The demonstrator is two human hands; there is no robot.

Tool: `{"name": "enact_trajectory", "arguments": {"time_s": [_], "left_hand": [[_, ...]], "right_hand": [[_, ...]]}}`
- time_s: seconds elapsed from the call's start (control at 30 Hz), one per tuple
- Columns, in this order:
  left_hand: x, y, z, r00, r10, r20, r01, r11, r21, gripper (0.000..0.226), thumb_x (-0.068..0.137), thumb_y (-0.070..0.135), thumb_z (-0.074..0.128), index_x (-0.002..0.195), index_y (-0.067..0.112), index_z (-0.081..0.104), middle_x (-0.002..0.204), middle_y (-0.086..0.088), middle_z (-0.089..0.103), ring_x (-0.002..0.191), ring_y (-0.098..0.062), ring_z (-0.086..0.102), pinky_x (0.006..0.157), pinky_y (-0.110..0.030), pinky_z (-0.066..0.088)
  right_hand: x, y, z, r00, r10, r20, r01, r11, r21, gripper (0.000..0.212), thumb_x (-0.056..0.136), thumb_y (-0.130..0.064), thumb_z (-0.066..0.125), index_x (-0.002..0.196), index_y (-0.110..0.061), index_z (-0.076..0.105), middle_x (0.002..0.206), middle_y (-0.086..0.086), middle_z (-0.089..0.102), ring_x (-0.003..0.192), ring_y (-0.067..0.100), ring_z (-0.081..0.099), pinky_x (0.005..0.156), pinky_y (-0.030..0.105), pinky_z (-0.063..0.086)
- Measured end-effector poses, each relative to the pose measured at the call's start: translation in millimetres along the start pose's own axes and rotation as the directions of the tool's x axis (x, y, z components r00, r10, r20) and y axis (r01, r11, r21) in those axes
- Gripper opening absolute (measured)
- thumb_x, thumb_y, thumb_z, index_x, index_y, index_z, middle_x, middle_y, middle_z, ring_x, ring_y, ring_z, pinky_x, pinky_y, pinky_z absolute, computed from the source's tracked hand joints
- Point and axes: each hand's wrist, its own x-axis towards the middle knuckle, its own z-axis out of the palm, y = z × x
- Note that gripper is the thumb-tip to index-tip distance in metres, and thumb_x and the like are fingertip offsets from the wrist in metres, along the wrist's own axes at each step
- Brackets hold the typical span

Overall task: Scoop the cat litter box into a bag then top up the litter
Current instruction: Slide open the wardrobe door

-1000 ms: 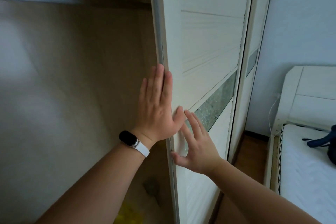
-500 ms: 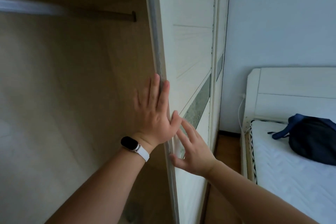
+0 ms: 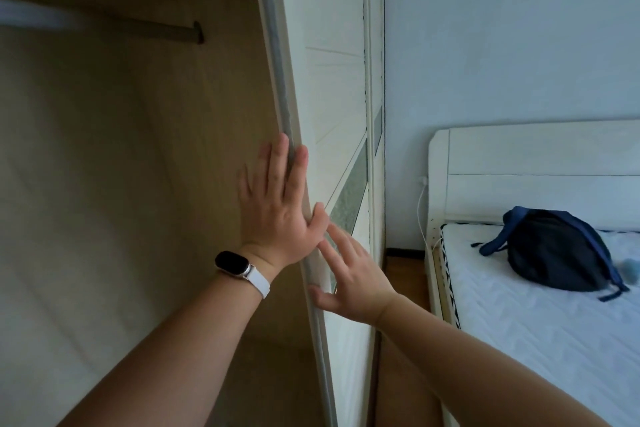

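No litter box, scoop, bag or litter is in view. A white sliding wardrobe door (image 3: 332, 87) stands in front of me, its grey edge strip running top to bottom. My left hand (image 3: 277, 208), with a black watch on a white strap, presses flat with straight fingers against that edge. My right hand (image 3: 349, 270) lies flat on the door's front face just below and to the right, fingers spread and straight, thumb at the edge. Neither hand holds anything.
Left of the door the wardrobe interior (image 3: 121, 184) is open, with a hanging rail (image 3: 166, 32) high up. A white bed (image 3: 540, 305) with a dark blue backpack (image 3: 557, 253) stands at the right, a strip of wooden floor (image 3: 405, 274) between bed and wardrobe.
The door has slid to the right under both hands, exposing more of the wardrobe interior and the rail. The view has turned right, showing more of the bed and the backpack.
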Motion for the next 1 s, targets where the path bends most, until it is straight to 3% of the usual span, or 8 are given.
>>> {"name": "enact_trajectory", "arguments": {"time_s": [0.13, 0.3, 0.6, 0.8, 0.93, 1.0], "left_hand": [[7, -1, 20, 1.000, -0.010, -0.006, 0.010, 1.000, 0.002, 0.089, 0.079, 0.046, 0.054, 0.152, 0.020, 0.009, 0.158, -0.012, 0.018, 0.144, -0.037, 0.024, 0.111, -0.058, 0.025], [16, -2, 43, 0.999, 0.004, -0.039, -0.004, 1.000, -0.008, 0.091, 0.077, 0.043, 0.058, 0.151, 0.019, 0.010, 0.156, -0.012, 0.017, 0.144, -0.037, 0.023, 0.111, -0.059, 0.023], [16, -3, 48, 0.998, 0.023, -0.058, -0.025, 0.999, -0.033, 0.089, 0.078, 0.041, 0.058, 0.149, 0.018, 0.011, 0.155, -0.014, 0.018, 0.144, -0.036, 0.022, 0.111, -0.059, 0.024], [12, -2, 25, 0.999, 0.018, 0.047, -0.014, 0.997, -0.079, 0.075, 0.087, 0.042, 0.053, 0.148, 0.012, 0.023, 0.156, -0.019, 0.025, 0.143, -0.039, 0.027, 0.108, -0.056, 0.032], [-19, -15, -1, 0.983, -0.016, 0.181, 0.047, 0.986, -0.163, 0.071, 0.090, 0.039, 0.056, 0.149, 0.010, 0.030, 0.158, -0.016, 0.025, 0.146, -0.032, 0.023, 0.111, -0.052, 0.033], [-41, -26, -15, 0.961, -0.063, 0.268, 0.101, 0.986, -0.131, 0.069, 0.091, 0.039, 0.055, 0.149, 0.012, 0.031, 0.159, -0.013, 0.024, 0.147, -0.029, 0.021, 0.111, -0.051, 0.033]], "right_hand": [[8, 23, 11, 0.999, -0.038, -0.032, 0.039, 0.999, 0.028, 0.077, 0.085, -0.046, 0.060, 0.147, -0.017, 0.024, 0.151, 0.021, 0.036, 0.142, 0.032, 0.033, 0.109, 0.045, 0.039], [18, 50, 20, 0.996, -0.085, -0.042, 0.086, 0.995, 0.041, 0.078, 0.085, -0.050, 0.060, 0.147, -0.018, 0.022, 0.150, 0.024, 0.035, 0.140, 0.035, 0.035, 0.103, 0.049, 0.043], [23, 65, 34, 0.992, -0.116, -0.040, 0.118, 0.991, 0.066, 0.078, 0.081, -0.052, 0.063, 0.141, -0.017, 0.029, 0.147, 0.027, 0.037, 0.140, 0.037, 0.032, 0.107, 0.052, 0.037], [14, 49, 16, 1.000, -0.024, 0.016, 0.024, 0.999, 0.042, 0.075, 0.087, -0.048, 0.059, 0.147, -0.016, 0.026, 0.149, 0.024, 0.035, 0.137, 0.036, 0.038, 0.105, 0.050, 0.043], [0, 28, -2, 0.996, 0.073, -0.046, -0.075, 0.997, -0.027, 0.067, 0.083, -0.047, 0.063, 0.138, -0.017, 0.041, 0.139, 0.020, 0.047, 0.126, 0.035, 0.048, 0.099, 0.045, 0.046], [-7, 15, -10, 0.994, 0.037, -0.098, -0.043, 0.997, -0.059, 0.057, 0.081, -0.041, 0.066, 0.128, -0.014, 0.049, 0.131, 0.020, 0.053, 0.118, 0.036, 0.054, 0.095, 0.045, 0.048]]}}
